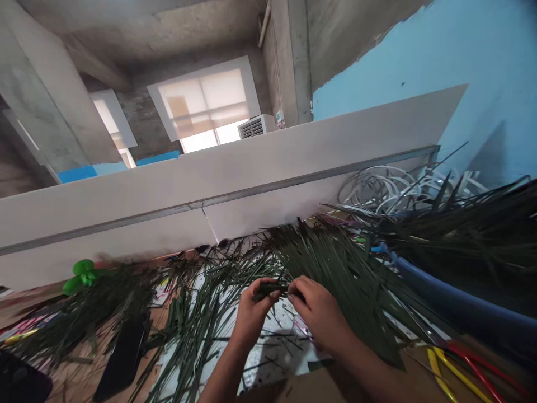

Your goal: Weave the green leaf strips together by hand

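Observation:
Close together over the white work surface [268,361], both of my hands grip a small bunch of dark green leaf strips [271,288]. My left hand [254,310] has thumb and fingers closed around its left part. At the other end my right hand [312,305] pinches it with thumb and forefinger; its remaining fingers curl in. Just right of my hands lies a broad pile of long green leaves [335,263]. Cut leaf strips [201,324] are strewn to the left and beneath. How the bunch is folded is hard to make out.
A blue tub [453,296] heaped with leaves stands at right. Pliers with yellow handles [457,375] and a red-handled tool [482,372] lie at lower right. White coiled strips [377,187] sit behind. At left are a dark phone-like slab [121,358] and a green object [81,277]. A white partition [251,162] runs behind.

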